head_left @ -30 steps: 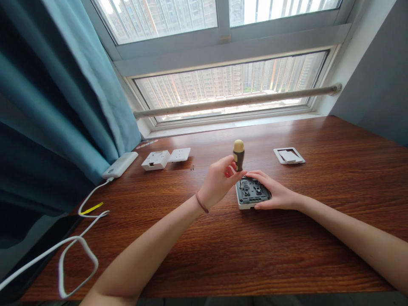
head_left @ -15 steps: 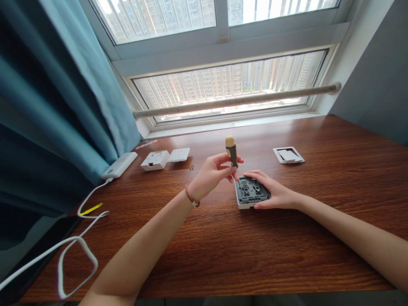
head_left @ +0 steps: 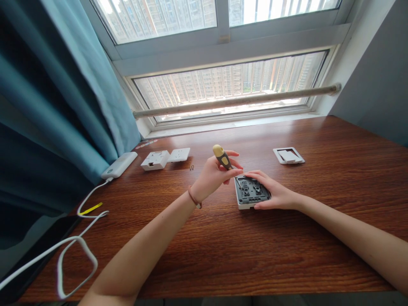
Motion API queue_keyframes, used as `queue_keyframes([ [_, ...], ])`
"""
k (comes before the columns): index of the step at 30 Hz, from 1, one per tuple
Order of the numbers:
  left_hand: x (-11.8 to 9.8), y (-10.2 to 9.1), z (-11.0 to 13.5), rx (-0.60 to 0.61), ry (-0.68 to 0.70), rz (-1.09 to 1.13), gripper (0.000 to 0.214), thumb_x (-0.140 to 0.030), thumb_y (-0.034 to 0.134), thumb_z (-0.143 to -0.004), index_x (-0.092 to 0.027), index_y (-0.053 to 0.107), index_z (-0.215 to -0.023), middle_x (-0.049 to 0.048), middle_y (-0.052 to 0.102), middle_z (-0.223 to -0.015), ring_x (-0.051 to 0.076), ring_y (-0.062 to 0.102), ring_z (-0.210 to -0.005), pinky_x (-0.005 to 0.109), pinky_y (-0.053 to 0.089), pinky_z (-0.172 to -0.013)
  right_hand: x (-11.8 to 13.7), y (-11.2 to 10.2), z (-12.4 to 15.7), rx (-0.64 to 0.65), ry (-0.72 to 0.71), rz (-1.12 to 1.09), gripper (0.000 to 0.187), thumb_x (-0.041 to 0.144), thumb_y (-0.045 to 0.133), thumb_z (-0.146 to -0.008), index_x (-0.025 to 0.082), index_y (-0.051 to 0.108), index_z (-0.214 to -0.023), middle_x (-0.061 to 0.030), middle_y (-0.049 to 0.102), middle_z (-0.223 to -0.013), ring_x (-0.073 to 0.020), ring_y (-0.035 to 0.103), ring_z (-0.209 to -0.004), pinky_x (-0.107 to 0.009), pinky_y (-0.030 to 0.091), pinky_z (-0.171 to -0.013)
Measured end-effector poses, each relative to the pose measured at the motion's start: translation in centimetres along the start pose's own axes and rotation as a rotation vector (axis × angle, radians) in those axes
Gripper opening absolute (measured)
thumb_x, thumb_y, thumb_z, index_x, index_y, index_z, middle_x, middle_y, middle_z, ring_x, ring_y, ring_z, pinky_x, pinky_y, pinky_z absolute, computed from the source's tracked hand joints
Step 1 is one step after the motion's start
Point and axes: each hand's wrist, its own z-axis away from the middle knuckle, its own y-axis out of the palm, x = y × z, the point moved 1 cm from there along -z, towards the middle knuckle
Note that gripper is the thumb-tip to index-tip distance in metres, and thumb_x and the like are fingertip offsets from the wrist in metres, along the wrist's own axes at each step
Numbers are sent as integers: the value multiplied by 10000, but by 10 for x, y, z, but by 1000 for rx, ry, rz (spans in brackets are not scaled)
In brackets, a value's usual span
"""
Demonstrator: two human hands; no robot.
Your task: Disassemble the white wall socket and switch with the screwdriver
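Observation:
A screwdriver (head_left: 223, 158) with a yellow and grey handle is held in my left hand (head_left: 214, 175), its handle leaning to the left. Its thin shaft slants down to the left part of a wall switch (head_left: 251, 191), which has a dark grey top with two black mechanisms and a white base. Whether the tip sits in a screw is too small to tell. My right hand (head_left: 276, 193) grips the switch from its right side, thumb at the near edge and fingers over the far edge. The switch lies flat on the table.
Two small screws (head_left: 191, 167) lie left of my hands, near a white box (head_left: 155, 160) and a white socket panel (head_left: 179, 154). A white frame with a loose plate (head_left: 288, 155) is at the back right. A white power bank (head_left: 119, 165) with a cable (head_left: 78, 239) lies at left by the curtain (head_left: 105, 85).
The screwdriver has gone from nearly upright to tilted, its handle swinging left and a little down. My left fingers have shifted around it. My right hand and the switch have stayed put.

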Motion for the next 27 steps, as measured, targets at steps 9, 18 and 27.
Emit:
queue_keyframes([
  [9,-7,-15,-1,204,-38,85,332,-145,593,-746,-131,501,-1064,100,603,-1024,94,600,-672,229,502,-598,1,0,0,0,3,6,841,397,727,-632,236,293,-1335,-102,346,-1304,-266,341,-1232,-393,302,-1039],
  [18,2,0,2,-1,134,-115,256,-222,687,-695,-144,481,-826,-29,557,-683,59,540,-512,182,480,-487,1,0,0,0,2,-4,852,393,729,-632,230,287,-1341,-106,338,-1312,-260,331,-1240,-388,291,-1049],
  [27,1,1,7,-219,567,-613,126,-263,632,-762,-150,575,-770,4,510,-768,58,488,-592,181,450,-532,-3,-1,1,-21,-17,0,875,464,728,-608,225,317,-1342,-117,354,-1335,-286,313,-1254,-431,269,-1050],
])
